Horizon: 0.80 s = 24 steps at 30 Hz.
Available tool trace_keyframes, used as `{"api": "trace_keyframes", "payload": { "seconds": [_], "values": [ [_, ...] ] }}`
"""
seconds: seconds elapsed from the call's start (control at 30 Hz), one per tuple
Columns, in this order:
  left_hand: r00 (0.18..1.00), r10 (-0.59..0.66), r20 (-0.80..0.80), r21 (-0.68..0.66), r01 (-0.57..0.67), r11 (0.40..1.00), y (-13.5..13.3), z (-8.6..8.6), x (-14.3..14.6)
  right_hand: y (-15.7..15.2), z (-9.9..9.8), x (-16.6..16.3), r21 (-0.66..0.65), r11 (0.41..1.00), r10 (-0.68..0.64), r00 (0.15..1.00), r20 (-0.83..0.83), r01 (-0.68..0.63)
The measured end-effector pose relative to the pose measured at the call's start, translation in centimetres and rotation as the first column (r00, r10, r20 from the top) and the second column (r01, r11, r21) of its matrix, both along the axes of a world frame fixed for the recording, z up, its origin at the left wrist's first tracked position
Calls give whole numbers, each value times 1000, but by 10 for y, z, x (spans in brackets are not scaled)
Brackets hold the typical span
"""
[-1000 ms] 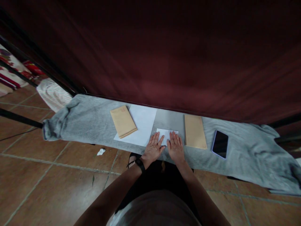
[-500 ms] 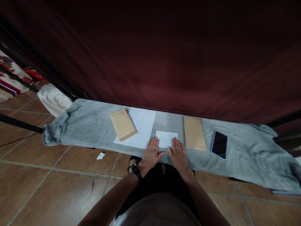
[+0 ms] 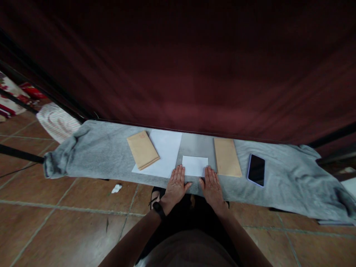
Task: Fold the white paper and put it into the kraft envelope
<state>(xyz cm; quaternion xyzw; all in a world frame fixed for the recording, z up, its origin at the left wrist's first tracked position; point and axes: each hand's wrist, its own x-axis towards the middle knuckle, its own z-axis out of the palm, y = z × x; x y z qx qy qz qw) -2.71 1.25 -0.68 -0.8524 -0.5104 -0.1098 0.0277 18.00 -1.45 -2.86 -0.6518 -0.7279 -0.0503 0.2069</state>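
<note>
A small white piece of paper [image 3: 195, 165], apparently folded, lies flat on the grey cloth between my hands. My left hand [image 3: 175, 185] rests palm down with its fingers stretched out at the paper's lower left corner. At the lower right corner lies my right hand [image 3: 212, 187], also flat, its fingertips by the paper's edge. Neither hand grips anything. Left of the left hand are larger white sheets [image 3: 167, 148], partly covered by a stack of brown envelopes [image 3: 142, 150]. Another stack of brown envelopes [image 3: 228, 157] lies just right of the small paper.
A phone [image 3: 256, 170] with a purple edge lies at the right on the grey cloth [image 3: 102, 152], which covers a narrow, long surface. A dark red curtain [image 3: 183, 81] hangs behind it. Black bars [image 3: 20, 152] stand at the left. A white scrap [image 3: 116, 188] is on the tiled floor.
The view has shifted slightly, so things sit a little further left. Both hands have slid slightly towards me along the small paper's sides and remain flat.
</note>
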Motion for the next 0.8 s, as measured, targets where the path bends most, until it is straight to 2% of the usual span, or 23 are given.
{"api": "trace_keyframes", "payload": {
  "seconds": [0.13, 0.23, 0.3, 0.57, 0.8],
  "values": [
    [1000, 3, -17, -9, -3, 1000, 0, -2, 0, 4, 15, -13, -61, 988, 138, 989, -44, -141],
    [999, 6, -32, -27, -7, 1000, 1, -3, 0, 19, 24, -27, -121, 947, 287, 953, -102, -298],
    [999, 2, -38, -40, -4, 999, 2, -3, 0, 32, 27, -35, -161, 924, 329, 935, -133, -348],
    [998, -8, -69, -27, 6, 1000, 2, -2, 0, 72, 25, -48, -271, 909, 300, 949, -100, -316],
    [999, 4, -51, -17, -5, 1000, 3, -3, 1, 88, 19, -50, -256, 940, 218, 975, -54, -224]
  ]
}}
